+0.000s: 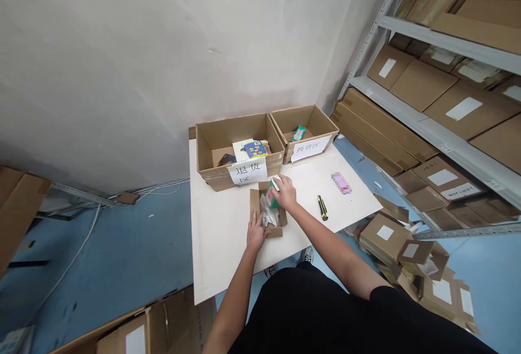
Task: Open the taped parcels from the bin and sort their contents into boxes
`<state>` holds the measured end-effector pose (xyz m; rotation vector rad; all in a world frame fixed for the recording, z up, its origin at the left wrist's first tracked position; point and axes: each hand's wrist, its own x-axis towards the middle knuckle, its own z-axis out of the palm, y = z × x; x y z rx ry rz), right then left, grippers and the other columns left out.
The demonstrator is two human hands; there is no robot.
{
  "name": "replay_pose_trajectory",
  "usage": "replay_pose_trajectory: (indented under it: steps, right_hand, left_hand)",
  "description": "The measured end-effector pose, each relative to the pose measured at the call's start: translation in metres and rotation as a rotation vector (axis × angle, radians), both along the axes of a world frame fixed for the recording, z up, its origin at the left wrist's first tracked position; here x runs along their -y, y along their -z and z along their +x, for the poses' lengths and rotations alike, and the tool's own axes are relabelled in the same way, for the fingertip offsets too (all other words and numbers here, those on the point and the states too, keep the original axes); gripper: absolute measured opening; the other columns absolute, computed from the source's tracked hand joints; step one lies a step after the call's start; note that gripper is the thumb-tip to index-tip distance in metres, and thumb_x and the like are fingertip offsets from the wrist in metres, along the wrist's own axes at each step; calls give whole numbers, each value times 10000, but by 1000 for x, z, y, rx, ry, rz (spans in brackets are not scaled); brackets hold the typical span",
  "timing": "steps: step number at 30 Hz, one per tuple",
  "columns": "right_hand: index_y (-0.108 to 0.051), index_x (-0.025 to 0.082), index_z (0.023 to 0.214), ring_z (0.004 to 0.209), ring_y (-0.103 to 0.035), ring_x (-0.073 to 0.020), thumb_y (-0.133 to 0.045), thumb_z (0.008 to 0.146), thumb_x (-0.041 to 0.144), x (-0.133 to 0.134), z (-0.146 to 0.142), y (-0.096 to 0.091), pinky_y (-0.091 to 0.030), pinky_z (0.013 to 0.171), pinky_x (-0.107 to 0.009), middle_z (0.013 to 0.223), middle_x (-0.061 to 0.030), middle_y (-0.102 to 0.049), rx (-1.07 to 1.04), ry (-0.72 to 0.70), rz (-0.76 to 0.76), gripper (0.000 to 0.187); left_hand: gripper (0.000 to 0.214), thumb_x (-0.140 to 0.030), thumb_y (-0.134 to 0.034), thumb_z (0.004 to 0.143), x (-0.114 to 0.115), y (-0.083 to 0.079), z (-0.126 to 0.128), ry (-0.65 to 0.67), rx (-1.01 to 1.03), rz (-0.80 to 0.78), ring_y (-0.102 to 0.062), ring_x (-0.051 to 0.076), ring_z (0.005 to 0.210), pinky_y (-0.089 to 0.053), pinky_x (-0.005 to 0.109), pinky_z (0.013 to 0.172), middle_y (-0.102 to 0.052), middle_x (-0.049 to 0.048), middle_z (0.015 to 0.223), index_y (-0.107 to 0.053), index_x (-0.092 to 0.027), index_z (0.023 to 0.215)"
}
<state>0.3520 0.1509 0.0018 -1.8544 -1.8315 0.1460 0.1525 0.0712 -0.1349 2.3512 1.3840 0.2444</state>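
Observation:
A small open cardboard box (278, 232) sits on the white table, with crumpled clear plastic wrap (269, 215) inside. My right hand (285, 191) is closed on a small green and pink box (272, 195) at the carton's upper end. At the lower left of the carton, my left hand (256, 232) rests its fingers against the side and rim. Some of its fingertips are hard to make out against the plastic. Right of my right forearm lies a black and yellow box cutter (322, 208).
Behind stand two labelled cardboard bins: the larger left bin (214, 180) holds several packets, the right bin (287, 150) a green package (299, 133). A blurred pink item (341, 183) lies on the table (220, 245). Shelves (427, 126) of cartons line the right; cardboard boxes (385, 237) cover the floor.

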Motion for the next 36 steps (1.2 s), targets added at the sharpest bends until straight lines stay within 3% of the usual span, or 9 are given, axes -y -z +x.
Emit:
replay_pose_trajectory:
  steps: [4,7,10,15,20,24,27,30,36]
  right_hand:
    - [-661,233,1383,1370,-439,-301,-577,999,321,-13,20,-13,-476,1104,-424,1511,-112,-543,-12,44,106,404]
    - [-666,234,1371,1385,-419,-311,-565,997,315,-18,40,-6,-467,1112,-443,1525,-111,-528,-23,100,108,395]
    - [-654,231,1389,1401,-400,-327,-550,998,309,-15,53,20,-471,1104,-466,1545,-118,-514,-39,170,12,412]
    - [-602,234,1458,1451,-365,-355,-583,986,344,11,48,83,-463,1101,-481,1595,-135,-466,-63,232,-299,485]
    - [-422,216,1615,1557,-240,-379,-637,917,319,38,48,113,-350,1198,-494,1707,-127,-300,-9,98,-414,738]
    - [-367,287,1645,1480,-396,-353,-707,833,205,46,67,102,-416,1128,-415,1706,-107,-304,57,-118,-534,885]
    - [-391,317,1626,1240,-615,-301,-720,895,301,49,78,91,-484,1002,-357,1571,-132,-458,70,-13,-586,802]
    - [-344,291,1646,1089,-688,-286,-744,890,489,50,78,87,-504,916,-346,1439,-157,-537,27,169,-619,878]
    - [-250,214,1682,1085,-697,-296,-837,736,365,58,82,102,-530,912,-374,1281,-143,-666,-226,69,-647,1123]
  left_hand:
    - [126,-326,-765,876,-8,-7,-21,-45,-62,21,-184,411,1615,-291,565,1271,-471,69,1651,-834,-222,859]
    - [144,-340,-762,876,-10,-10,-44,-84,-104,21,-187,426,1611,-322,571,1252,-471,60,1652,-827,-222,826]
    - [178,-370,-744,887,-8,-11,-72,-131,-119,11,-167,444,1611,-336,597,1232,-469,61,1653,-831,-223,839]
    - [190,-378,-721,890,0,-12,-107,-200,-108,-4,-181,458,1600,-373,616,1195,-511,77,1618,-841,-231,901]
    - [171,-261,-699,841,4,-22,-108,-195,-15,47,-271,441,1569,-474,591,1116,-581,101,1535,-828,-242,951]
    - [306,-175,-579,884,2,-33,-85,-334,136,221,-467,362,1438,-465,547,1145,-668,139,1359,-795,-231,1094]
    - [351,-159,-548,912,-8,-41,-45,-376,255,293,-571,316,1298,-469,499,1142,-688,137,1270,-763,-231,1180]
    - [383,-177,-523,944,-24,-49,12,-242,321,215,-613,276,1228,-503,433,1099,-687,114,1261,-727,-243,1261]
    - [640,-189,-680,849,-63,-55,107,45,195,-127,-508,292,1387,-446,397,1151,-526,105,1546,-571,-250,1477]
